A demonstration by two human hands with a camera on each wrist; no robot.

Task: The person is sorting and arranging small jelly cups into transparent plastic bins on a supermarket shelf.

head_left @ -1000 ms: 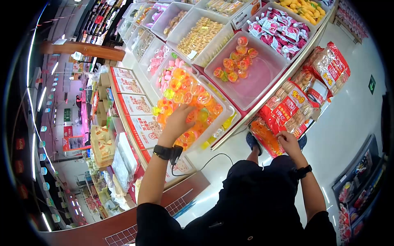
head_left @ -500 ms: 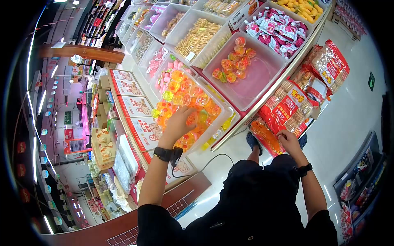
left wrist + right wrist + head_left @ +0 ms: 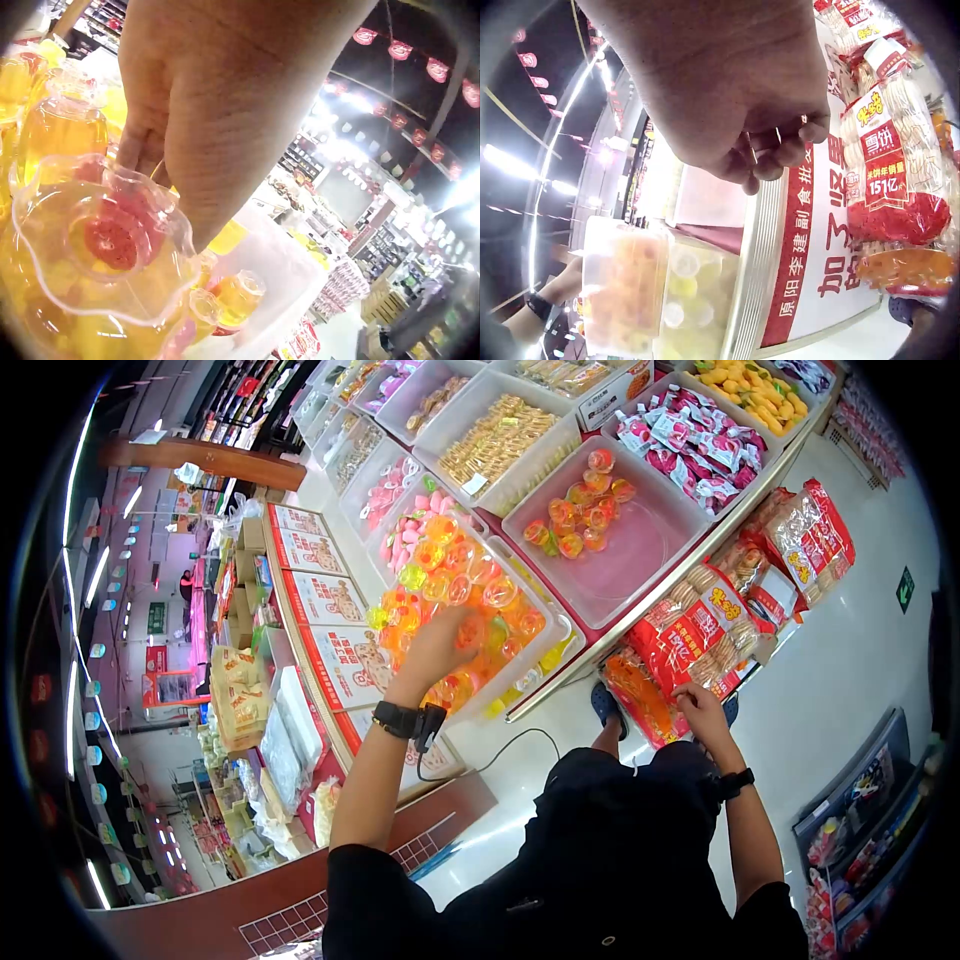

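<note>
My left hand [image 3: 438, 650] reaches down among orange and yellow jelly cups [image 3: 505, 622] heaped in a clear plastic bin [image 3: 538, 650]. In the left wrist view the fingers bend down behind a large jelly cup [image 3: 105, 240] with a wavy clear rim and a red piece inside. The fingertips are hidden, and I cannot tell whether they hold a cup. My right hand [image 3: 703, 715] hangs low in front of the display, fingers loosely curled with nothing between them. Beyond it are red bags of rice crackers [image 3: 889, 161].
A bin [image 3: 650, 565] with several red-orange jelly cups stands beside the heaped one. Behind are bins of wrapped sticks [image 3: 500, 445], pink packets [image 3: 690, 445] and yellow sweets [image 3: 750, 392]. A black cable [image 3: 520, 738] loops from the left wristband. The counter edge [image 3: 600, 650] lies before my legs.
The head view has shifted slightly. My left hand stays over the jelly cups with only a small movement of its fingers. The right hand hangs in about the same place.
</note>
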